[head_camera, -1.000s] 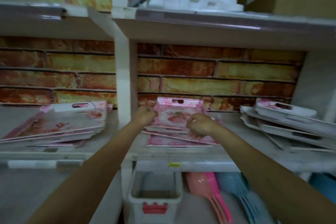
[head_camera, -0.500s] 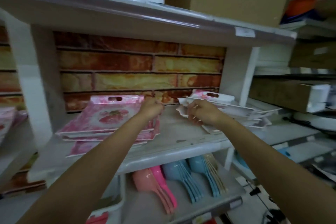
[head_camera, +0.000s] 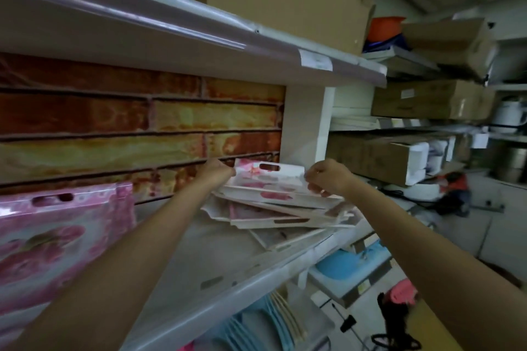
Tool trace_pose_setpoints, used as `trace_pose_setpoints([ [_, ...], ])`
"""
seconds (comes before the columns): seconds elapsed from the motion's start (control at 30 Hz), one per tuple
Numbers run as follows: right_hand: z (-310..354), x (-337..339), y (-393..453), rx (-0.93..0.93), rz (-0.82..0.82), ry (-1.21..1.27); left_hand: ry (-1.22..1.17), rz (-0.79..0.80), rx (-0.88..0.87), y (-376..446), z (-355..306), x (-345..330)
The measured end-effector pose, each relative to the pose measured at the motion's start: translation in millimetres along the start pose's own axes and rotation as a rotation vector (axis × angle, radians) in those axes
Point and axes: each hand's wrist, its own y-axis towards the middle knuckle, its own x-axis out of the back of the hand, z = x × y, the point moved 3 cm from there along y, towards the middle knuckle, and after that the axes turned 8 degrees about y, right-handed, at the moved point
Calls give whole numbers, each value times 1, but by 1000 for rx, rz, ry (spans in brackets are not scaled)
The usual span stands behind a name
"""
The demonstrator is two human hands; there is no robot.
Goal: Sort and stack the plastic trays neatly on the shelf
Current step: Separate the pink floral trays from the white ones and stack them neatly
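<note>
Pink-white top tray (head_camera: 269, 183) btwn left hand (head_camera: 215, 172); right hand (head_camera: 328, 177), fingers curled

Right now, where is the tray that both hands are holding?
The tray tops the messy pile at the shelf's right end, between both hands, beside the white upright.

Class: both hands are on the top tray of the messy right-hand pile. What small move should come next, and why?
Probably lift the top tray clear: the left hand and right hand grip its ends, and the pile beneath lies fanned and askew.
</note>
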Motion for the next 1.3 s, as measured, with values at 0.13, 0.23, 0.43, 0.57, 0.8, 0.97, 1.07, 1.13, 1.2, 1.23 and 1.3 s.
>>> trace_pose_setpoints([
  [0.13,-17,8,38,-89,-21,-69,-18,80,69,35,11,-8],
  [0.23,-33,11,66,-155,-22,-159,-20,164,102,55,19,-12],
  [0.43,-65,11,95,-280,22,-255,-98,257,168,87,31,-25],
  [0.57,-66,8,102,-330,102,-238,-72,254,186,88,31,-38],
  [0.8,-63,5,99,-284,112,-181,-193,109,215,87,44,-42],
  [0.97,-53,17,96,-222,44,-116,-293,15,189,65,36,-28],
  [1.07,-49,22,85,-209,1,-26,-319,-31,162,49,28,-15],
  [1.13,-47,25,75,-204,-16,50,-316,-61,158,36,26,-4],
  [1.2,-44,26,64,-199,-14,120,-319,-94,161,22,29,5],
  [1.23,-43,25,59,-190,-9,131,-314,-107,161,13,29,9],
  [1.3,-39,22,47,-166,-2,138,-295,-149,157,-7,31,17],
])
